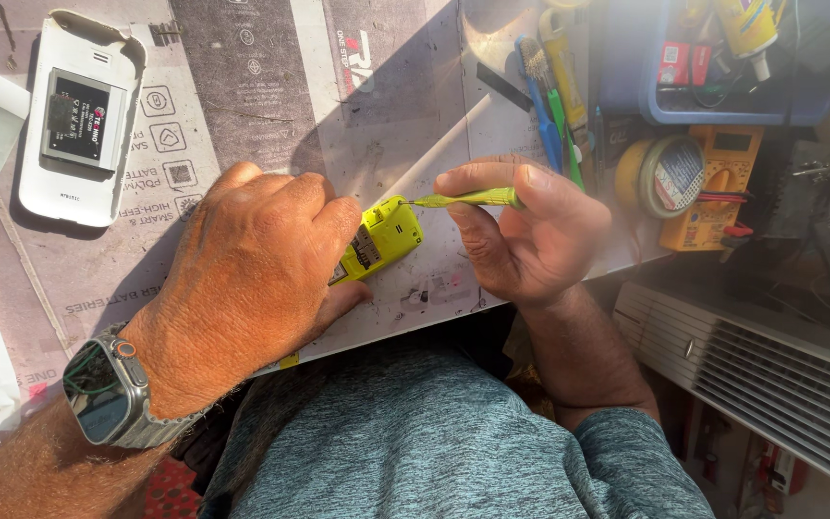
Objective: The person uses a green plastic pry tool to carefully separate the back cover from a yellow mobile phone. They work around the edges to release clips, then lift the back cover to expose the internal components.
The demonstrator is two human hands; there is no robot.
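While the left hand [252, 279] is pinning the yellow-green phone body [381, 240] on the surface [271, 106], long axis slanting up-right, the right hand [525, 235] is pinching a yellow-green screwdriver [468, 199], tip touching its top edge.

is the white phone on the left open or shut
Open: the white phone lies face down with no back cover, its battery showing.

A lime-yellow plastic phone body [382, 240] meets a matching yellow-green slim screwdriver [468, 199] over a grey printed cardboard mat [271, 86]. Nearby lie a white phone shell [55, 183] holding a black battery, an orange-yellow multimeter [718, 187] and a blue plastic tray [626, 77].
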